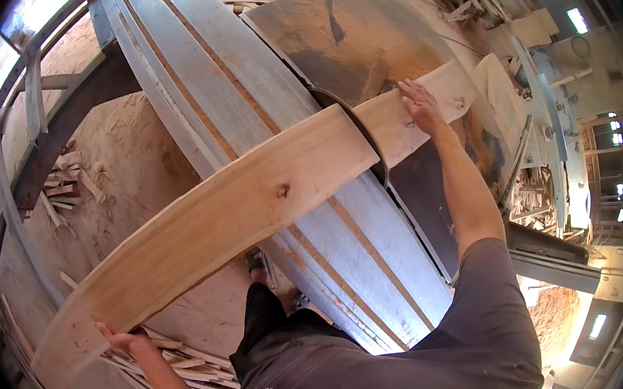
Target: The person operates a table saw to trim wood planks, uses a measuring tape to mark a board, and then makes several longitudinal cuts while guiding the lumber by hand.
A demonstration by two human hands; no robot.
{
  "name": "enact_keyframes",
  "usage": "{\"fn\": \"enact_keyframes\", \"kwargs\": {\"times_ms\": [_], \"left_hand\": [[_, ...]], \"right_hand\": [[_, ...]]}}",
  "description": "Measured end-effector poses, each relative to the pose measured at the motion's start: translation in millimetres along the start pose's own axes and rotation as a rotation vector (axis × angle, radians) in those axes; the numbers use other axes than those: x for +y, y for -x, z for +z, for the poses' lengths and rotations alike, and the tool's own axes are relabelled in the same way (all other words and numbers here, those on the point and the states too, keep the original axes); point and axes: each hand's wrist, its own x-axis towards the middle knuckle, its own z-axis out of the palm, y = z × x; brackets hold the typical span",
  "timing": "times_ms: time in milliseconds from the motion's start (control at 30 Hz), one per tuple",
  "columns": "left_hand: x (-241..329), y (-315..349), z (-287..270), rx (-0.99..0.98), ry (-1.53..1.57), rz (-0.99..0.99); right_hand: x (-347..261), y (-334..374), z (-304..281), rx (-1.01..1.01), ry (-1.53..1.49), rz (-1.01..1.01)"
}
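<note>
Low at the near end, the left hand (125, 339) lies spread against a long pale board (223, 204), which slants over the striped metal table (401, 246). Past a dark curved strip (370, 136), the right hand (421, 107) rests, fingers loosely extended, on the far wooden piece (389, 128).

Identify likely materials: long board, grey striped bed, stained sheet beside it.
Long board: solid wood, apparently raw; visible grain, dark knot. Grey striped bed: probably bare metal; cool sheen, glare. Stained sheet: unclear; perhaps rusted steel, given dark areas and orange-brown patches, though dust is possible.
</note>
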Motion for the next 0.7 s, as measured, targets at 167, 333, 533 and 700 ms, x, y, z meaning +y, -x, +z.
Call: {"fn": "enact_keyframes", "kwargs": {"times_ms": [167,333,533,700], "left_hand": [[-1,-10,-14,-0.032,0.028,0.027],[0,-15,-12,0.029,0.004,0.043],[3,-16,-26,-0.014,0.038,0.020],[-1,-8,-26,-0.141,0.042,0.007]], "right_hand": [[-5,-16,16,0.007,0.134,0.013],[-2,0,19,0.095,0.166,-0.035],[22,68,12,0.167,0.170,0.050],[57,162,3,0.190,0.094,-0.034]]}}
